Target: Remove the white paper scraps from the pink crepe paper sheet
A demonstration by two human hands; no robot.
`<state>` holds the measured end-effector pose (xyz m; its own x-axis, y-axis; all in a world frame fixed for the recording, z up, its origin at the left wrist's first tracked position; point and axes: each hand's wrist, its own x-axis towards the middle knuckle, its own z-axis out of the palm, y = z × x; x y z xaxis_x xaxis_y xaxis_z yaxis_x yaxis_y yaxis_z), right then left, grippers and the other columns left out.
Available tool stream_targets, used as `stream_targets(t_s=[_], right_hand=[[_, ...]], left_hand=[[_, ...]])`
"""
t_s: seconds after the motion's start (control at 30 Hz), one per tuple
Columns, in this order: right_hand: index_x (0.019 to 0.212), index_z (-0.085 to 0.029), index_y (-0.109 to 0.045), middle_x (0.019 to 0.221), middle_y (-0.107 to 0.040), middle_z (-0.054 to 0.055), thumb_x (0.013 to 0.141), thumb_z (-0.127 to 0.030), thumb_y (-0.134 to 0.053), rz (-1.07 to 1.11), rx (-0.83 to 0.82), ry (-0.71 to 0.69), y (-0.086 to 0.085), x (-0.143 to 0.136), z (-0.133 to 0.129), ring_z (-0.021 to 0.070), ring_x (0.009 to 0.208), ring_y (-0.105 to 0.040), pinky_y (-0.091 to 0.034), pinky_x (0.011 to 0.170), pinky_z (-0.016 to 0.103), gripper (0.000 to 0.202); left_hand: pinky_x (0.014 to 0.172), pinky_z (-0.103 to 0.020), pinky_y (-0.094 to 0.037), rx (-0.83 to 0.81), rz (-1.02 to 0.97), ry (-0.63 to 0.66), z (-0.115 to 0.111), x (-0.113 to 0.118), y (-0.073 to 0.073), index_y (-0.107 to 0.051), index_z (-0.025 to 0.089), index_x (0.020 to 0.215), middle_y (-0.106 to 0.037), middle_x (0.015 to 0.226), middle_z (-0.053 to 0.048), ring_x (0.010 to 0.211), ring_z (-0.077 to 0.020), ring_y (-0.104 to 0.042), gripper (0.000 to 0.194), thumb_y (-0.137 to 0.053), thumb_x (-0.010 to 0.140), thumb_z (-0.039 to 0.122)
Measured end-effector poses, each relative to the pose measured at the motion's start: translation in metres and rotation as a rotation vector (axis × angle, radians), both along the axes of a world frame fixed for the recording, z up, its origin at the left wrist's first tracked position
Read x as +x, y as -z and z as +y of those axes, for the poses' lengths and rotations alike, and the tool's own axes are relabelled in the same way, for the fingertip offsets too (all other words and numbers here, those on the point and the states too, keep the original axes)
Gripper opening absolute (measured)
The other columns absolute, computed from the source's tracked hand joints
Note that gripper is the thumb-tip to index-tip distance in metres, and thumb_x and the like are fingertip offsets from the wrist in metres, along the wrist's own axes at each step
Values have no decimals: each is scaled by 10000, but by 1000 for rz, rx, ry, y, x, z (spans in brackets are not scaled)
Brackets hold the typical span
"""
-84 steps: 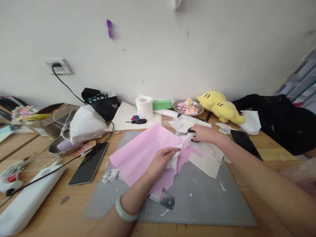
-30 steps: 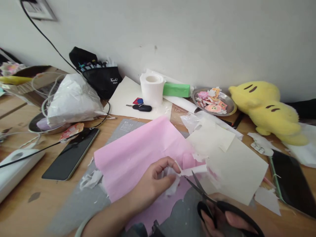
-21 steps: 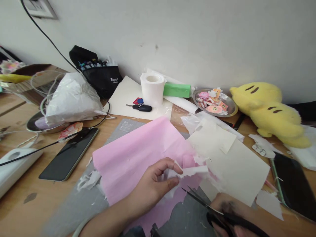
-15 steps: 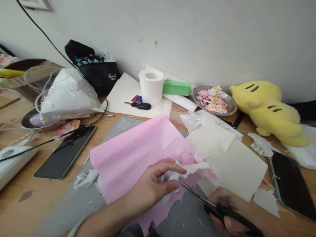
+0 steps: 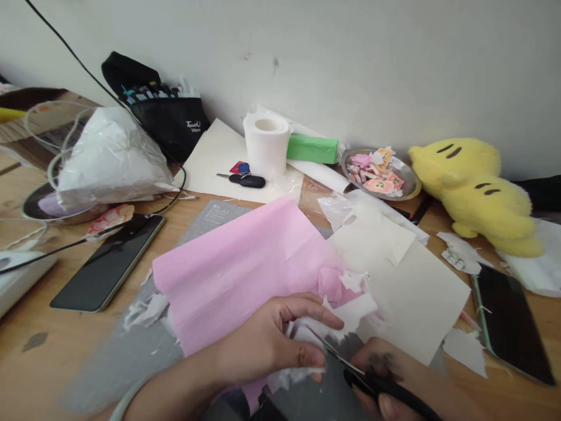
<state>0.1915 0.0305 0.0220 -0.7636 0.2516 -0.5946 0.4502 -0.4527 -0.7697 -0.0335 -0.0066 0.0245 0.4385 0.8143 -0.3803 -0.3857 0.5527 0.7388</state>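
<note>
My left hand (image 5: 280, 336) is curled round a crumpled piece of white paper (image 5: 350, 313), over pink crepe paper (image 5: 236, 269). My right hand (image 5: 377, 374) grips black-handled scissors (image 5: 368, 383); their blades point up and left between the thumb and fingers of my left hand, at the white paper. A small pink bundle (image 5: 330, 283) lies just beyond my fingers. Under it all is a grey cutting mat (image 5: 324, 397), and cream sheets (image 5: 394, 280) lie to the right.
Dark phones lie at left (image 5: 109, 263) and right (image 5: 512, 321). Along the wall stand a black marker case (image 5: 175, 126), a white roll (image 5: 266, 149), a metal dish (image 5: 414, 181) of cutouts and a yellow plush (image 5: 482, 187). A plastic bag (image 5: 114, 158) is at left.
The scissors have moved left and down, their blades now between my left thumb and fingers. My left hand has shifted slightly down and right. The whole view has shifted a little.
</note>
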Motion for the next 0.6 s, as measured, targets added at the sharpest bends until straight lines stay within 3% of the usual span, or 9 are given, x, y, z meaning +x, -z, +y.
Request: stream_targets(t_s=[0.27,0.47,0.6], right_hand=[[625,-149,-486,484,-396,-65,641,-679,-655,174,-69,-24,9,-1,-4,22,385,-322,-231,327,124,556],[569,-145,-472,461,-385,-71,640,-657,-675,196,-105,22,13,-2,-5,10,365,-298,-186,325,134,555],[533,-146,-458,466,-400,-61,659,-624,-673,159,-51,-38,14,-4,-4,24,400,-321,-197,349,149,539]], left_hand=[[524,-152,-488,-23,69,170,3,-6,-10,-745,264,869,-597,974,13,577,-64,-652,321,-689,667,20],[490,-177,-458,-135,23,184,4,-7,-17,-753,230,856,-652,903,-6,504,-73,-630,262,-760,631,95],[498,-169,-467,-148,-7,217,4,-9,-16,-747,225,881,-660,922,5,516,-69,-636,265,-765,632,137]])
